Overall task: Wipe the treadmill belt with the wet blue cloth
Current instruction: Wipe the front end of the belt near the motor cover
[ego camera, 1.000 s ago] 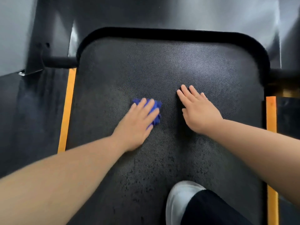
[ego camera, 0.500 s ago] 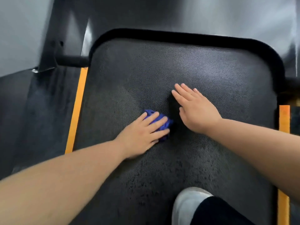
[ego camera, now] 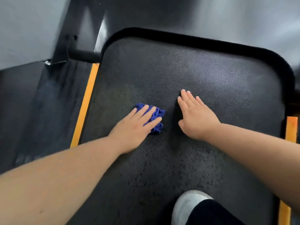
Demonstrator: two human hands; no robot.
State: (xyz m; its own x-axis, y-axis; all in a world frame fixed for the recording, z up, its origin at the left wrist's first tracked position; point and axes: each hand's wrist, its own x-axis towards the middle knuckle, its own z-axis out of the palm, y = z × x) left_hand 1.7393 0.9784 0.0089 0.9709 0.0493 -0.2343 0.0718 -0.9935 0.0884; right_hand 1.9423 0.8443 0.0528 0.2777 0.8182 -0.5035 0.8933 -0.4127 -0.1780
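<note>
Treadmill belt (ego camera: 194, 70), black textured rubber, fills the view, its near part blotched dark. Right hand (ego camera: 196, 117) lies flat on it, fingers straight, holding nothing. Left hand (ego camera: 136, 127) presses straight-fingered on the bunched wet blue cloth (ego camera: 158, 113) at mid-belt. Wiping is mid-stroke, I judge; next comes a sweep over the paler far stretch.

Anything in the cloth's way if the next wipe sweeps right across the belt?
Yes: the right hand lies flat on the belt just right of the cloth, which the left hand presses down. Forward, nothing visible blocks it.
</note>
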